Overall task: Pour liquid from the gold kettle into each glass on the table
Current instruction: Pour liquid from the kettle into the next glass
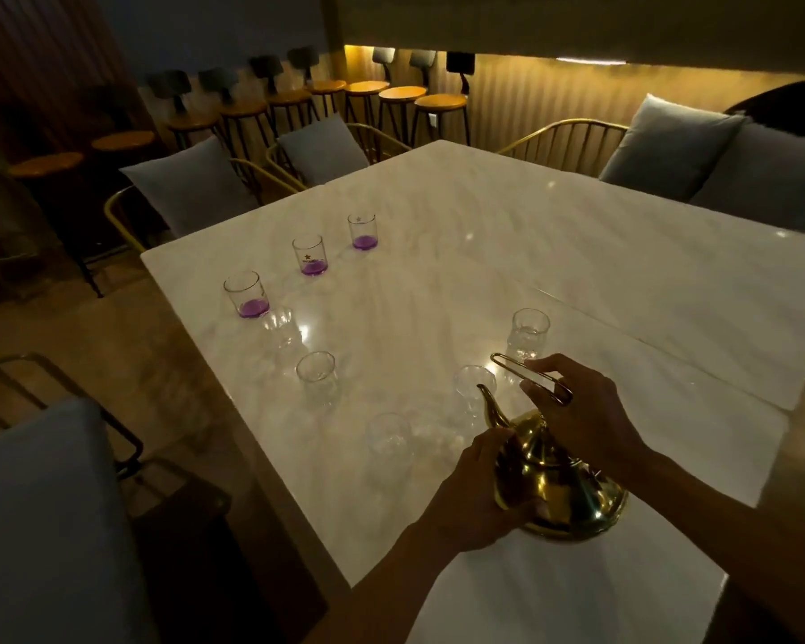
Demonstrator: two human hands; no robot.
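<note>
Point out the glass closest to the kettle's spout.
The clear glass just beyond the gold kettle's spout; the other glasses stand farther off, and the three far ones hold purple liquid.

We note a white, glossy marble-patterned table [554, 234] with a seam across its right portion. On it stand three straight clear glasses with purple liquid at the bottom [313, 256], five clear faceted glasses [317, 376] nearer the front, and a shiny gold metal kettle [563, 485] at the near edge.
</note>
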